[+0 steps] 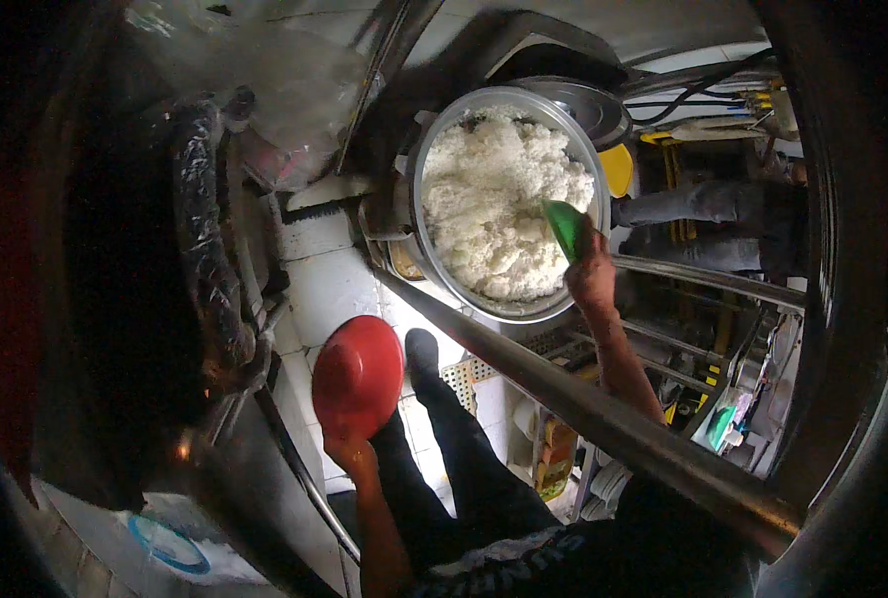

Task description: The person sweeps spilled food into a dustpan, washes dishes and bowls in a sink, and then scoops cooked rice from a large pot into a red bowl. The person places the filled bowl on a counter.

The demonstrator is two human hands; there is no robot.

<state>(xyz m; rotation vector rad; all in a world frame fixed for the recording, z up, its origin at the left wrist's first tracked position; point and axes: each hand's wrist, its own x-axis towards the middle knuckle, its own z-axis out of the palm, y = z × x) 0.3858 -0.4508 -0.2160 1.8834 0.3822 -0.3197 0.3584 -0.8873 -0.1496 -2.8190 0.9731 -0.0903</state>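
Note:
A large round metal pot [421, 187] stands before me, heaped with cooked white rice [496, 202]. My right hand [592, 273] grips a green scoop [563, 224], its edge against the rice at the pot's right side. Lower left, my left hand [348, 448] holds a red plastic bowl [358, 377] by its rim, with the outside of the bowl facing up. The bowl is apart from the pot, over the tiled floor. What is inside the bowl is hidden.
A metal bar [534, 366] crosses between me and the pot. Behind the pot leans a round metal lid [593, 112]. Another person's legs [698, 205] are at the right, by metal racks. Plastic-wrapped items [205, 224] line the left side. White tiles [332, 284] cover the floor.

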